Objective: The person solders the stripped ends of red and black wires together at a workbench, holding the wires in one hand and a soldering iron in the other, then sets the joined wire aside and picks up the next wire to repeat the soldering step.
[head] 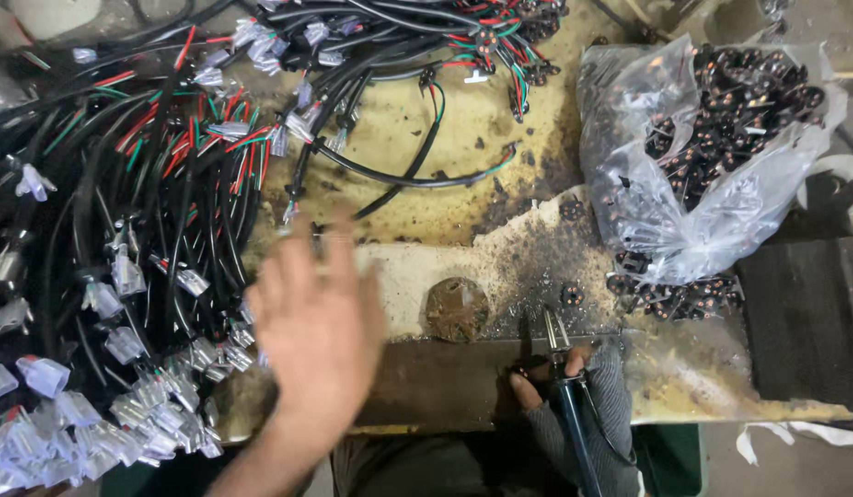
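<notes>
Right hand [574,391] around one soldering iron [563,368]

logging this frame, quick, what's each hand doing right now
Left hand: open, fingers spread, holding nothing, beside the pile of cables.
Right hand: gloved, closed on a soldering iron.

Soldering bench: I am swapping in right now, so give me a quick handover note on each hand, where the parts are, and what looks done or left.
Left hand: bare, open, blurred, holding nothing, beside the wire harnesses.
Right hand: gloved, gripping the soldering iron, tip at the bench edge.
Plastic bag of small round connectors sits right; a few loose connectors lie below it.
Round metal disc sits centre.
Done: cannot tell.
Left: no harness is in hand yet.
</notes>
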